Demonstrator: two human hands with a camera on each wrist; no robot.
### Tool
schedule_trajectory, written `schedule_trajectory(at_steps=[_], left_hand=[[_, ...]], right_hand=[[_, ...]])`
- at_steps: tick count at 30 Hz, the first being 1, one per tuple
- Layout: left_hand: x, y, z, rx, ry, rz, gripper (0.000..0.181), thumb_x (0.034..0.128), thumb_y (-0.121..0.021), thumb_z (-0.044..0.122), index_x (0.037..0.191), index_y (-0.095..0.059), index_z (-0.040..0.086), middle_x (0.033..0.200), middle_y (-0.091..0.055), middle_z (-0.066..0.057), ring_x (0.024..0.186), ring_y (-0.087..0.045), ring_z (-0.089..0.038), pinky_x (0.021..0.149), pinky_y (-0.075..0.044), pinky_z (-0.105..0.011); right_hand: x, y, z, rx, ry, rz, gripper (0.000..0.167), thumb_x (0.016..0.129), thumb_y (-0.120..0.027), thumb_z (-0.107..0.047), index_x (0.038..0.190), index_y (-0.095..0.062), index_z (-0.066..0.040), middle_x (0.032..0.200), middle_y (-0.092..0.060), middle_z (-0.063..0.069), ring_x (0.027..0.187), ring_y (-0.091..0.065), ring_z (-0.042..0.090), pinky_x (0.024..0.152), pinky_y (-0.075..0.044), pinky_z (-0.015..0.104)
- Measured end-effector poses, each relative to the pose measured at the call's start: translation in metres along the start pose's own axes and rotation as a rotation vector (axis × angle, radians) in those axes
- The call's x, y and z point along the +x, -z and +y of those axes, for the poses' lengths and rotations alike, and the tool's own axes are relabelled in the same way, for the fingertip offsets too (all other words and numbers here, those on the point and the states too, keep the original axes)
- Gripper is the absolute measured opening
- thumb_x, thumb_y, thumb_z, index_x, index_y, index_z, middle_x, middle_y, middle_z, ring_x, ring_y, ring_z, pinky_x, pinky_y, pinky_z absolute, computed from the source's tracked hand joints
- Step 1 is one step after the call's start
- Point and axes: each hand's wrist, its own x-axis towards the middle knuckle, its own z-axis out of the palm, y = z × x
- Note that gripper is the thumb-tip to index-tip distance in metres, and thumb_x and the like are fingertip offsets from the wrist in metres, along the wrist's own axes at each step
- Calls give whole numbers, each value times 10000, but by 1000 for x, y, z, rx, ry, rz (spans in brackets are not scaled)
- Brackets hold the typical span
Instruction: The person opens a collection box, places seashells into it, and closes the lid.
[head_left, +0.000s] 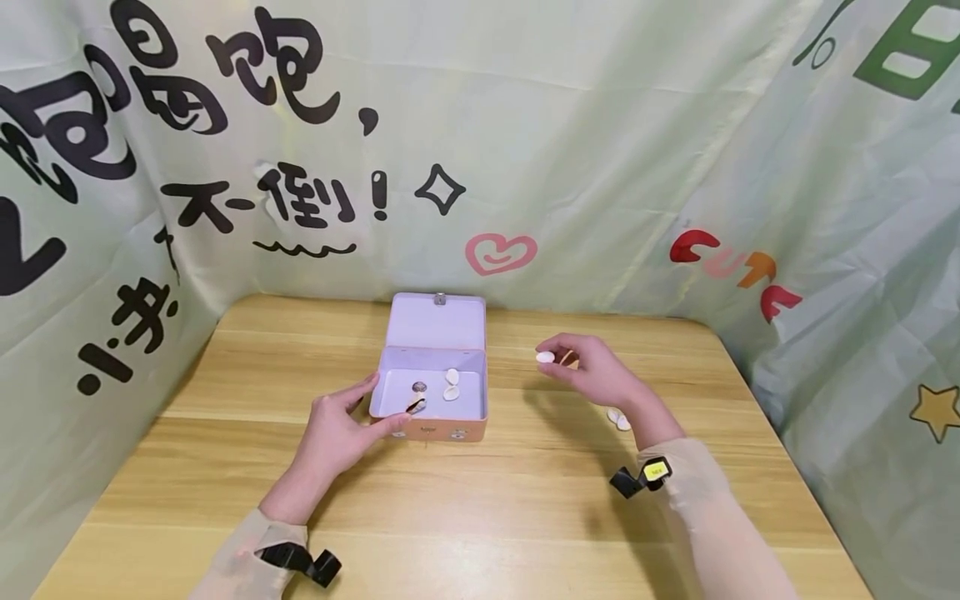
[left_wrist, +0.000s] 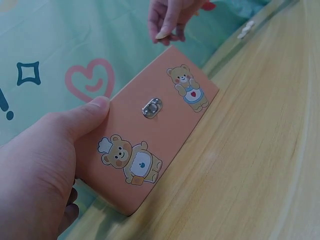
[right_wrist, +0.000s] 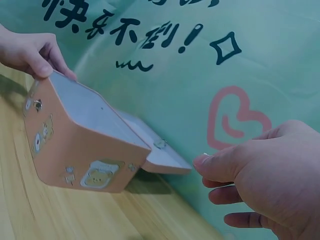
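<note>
An orange tin box [head_left: 471, 429] with a lilac inside stands on the table, its lid [head_left: 437, 323] tilted back. My left hand [head_left: 341, 429] grips the box's left side, thumb at the front rim. Bear pictures and a metal clasp [left_wrist: 152, 108] show on the front in the left wrist view. Inside lie two white shells [head_left: 451, 392], a small brownish shell [head_left: 419, 387] and a dark-edged shell [head_left: 416, 405]. Right of the box, my right hand [head_left: 596, 371] pinches a white shell [head_left: 545, 357] above the table. In the right wrist view, that shell is hidden.
Two more white shells [head_left: 618, 419] lie on the wooden table [head_left: 480, 517], partly beside my right forearm. A printed cloth [head_left: 600, 150] hangs close behind the table and along both sides. Each wrist wears a black strap mount [head_left: 300, 561].
</note>
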Motion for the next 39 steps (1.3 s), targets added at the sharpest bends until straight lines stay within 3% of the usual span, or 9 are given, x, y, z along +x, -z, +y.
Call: schedule_trajectory(at_steps=[19,27,39], left_hand=[[3,3,3,-6,1,-13,925,737,-962,521,1411,-639,-24,1439,-619,-132,1352,-546,-356,1078,-474,-525],[1,4,3,-14,3,-10,928,737,-962,520,1411,-637,-30,1441,-618,-138,1351,-548,-368,1075,-476,-523],[0,2,3,-18,4,-18,960,731,-945,569,1410,-635,-35,1447,-608,-129,1353,-541,-350,1078,-470,-509]], right_hand=[[33,-27,-31,46,107,-40,195,981,-774,-97,1169,-761,-50,991,-727,-15,934,-655,202,833,-572,416],[45,-44,-43,114,156,-69,187,980,-766,-70,1165,-770,-41,982,-726,7,921,-639,218,843,-566,489],[61,-72,-57,113,166,-147,204,973,-785,-82,1170,-761,-38,980,-707,-13,910,-631,173,841,-580,401]])
